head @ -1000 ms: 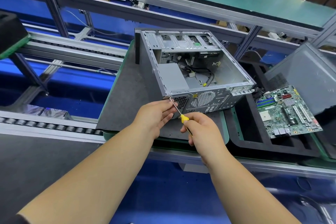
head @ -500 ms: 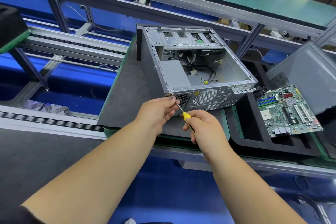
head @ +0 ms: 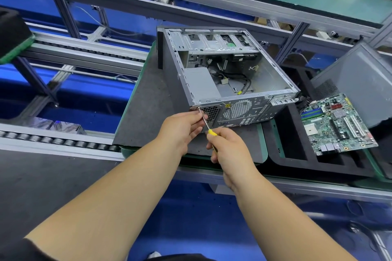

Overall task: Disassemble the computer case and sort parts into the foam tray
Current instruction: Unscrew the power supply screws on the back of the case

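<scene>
Two hands work at the computer case (head: 214, 82): the right hand (head: 229, 150) grips a screwdriver (head: 206, 126), the left hand (head: 180, 127) pinches its shaft near the tip at the case's corner.

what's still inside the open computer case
Inside the computer case: a grey power supply box at the near left, loose black cables on the floor, and a drive cage at the far end. Anything under the box or cage is hidden.

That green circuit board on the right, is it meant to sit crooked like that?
The motherboard lies tilted across the black foam tray, bridging its compartments rather than seated in one. Whether that is intended cannot be told. Nothing looks spilled or broken.
</scene>
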The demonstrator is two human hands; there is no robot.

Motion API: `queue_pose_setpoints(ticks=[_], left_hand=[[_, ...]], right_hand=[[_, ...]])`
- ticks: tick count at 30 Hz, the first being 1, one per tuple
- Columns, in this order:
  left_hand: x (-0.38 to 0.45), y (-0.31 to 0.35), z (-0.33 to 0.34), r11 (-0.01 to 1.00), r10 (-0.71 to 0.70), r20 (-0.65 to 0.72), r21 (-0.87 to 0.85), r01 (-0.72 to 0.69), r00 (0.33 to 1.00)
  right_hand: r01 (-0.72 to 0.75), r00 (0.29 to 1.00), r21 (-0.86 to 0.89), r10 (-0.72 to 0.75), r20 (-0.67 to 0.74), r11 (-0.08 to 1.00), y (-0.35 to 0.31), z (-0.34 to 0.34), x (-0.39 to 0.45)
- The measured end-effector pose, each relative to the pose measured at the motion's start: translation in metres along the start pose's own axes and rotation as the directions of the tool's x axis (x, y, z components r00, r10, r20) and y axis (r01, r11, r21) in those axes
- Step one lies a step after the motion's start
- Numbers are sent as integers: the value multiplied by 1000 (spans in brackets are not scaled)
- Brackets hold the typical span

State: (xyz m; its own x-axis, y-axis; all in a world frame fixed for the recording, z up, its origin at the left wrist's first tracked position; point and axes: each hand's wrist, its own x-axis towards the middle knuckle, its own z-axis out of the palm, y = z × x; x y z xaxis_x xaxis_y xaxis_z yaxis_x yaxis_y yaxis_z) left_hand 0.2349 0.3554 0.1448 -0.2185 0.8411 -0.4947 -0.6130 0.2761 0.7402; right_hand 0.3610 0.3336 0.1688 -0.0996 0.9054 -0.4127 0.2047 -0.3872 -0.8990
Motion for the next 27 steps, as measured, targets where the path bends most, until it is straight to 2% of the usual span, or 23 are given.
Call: queue_pose_setpoints(ticks=[1,3,6,9,12,15,17,18,20,23,25,27], left_hand=[[0,0,0,1000,5,-2,-2,-5,1000],[-1,0,-1,1000,15,-6,1,-15,1000],[0,0,0,1000,19,-11,13,-18,1000],[0,-1,0,1000,14,-21,15,-14,1000],[1,-2,1,999,4,-29,40,-3,1000],[2,-2,4,998,-13,-51,68,16,999],[2,-2,5,997,-20,-49,71,24,999],[1,-2,5,997,-21,-42,78,24,999],[0,-1,5,994,-18,-27,111,21,999],[-1,-2,4,985,-17,-2,171,17,1000],[-2,-4,5,978,-2,22,207,-3,1000],[-2,-5,6,969,38,44,241,-48,998]], right_hand=[[-74,997,98,71,36,992,-1,1,0],[-280,956,328,231,181,902,-4,1,2],[-472,871,462,319,373,751,-7,-4,3],[-483,865,488,307,398,727,-3,-6,4],[-403,902,477,249,352,781,1,-7,7],[-199,969,267,148,199,943,4,-4,9],[-35,996,-12,36,85,999,4,-2,8],[41,998,-178,-34,43,983,4,-2,7],[172,981,-472,-193,4,865,5,-2,5],[227,937,-755,-350,-3,615,6,2,2],[225,910,-861,-414,18,455,7,5,3],[252,903,-865,-426,49,435,7,4,4]])
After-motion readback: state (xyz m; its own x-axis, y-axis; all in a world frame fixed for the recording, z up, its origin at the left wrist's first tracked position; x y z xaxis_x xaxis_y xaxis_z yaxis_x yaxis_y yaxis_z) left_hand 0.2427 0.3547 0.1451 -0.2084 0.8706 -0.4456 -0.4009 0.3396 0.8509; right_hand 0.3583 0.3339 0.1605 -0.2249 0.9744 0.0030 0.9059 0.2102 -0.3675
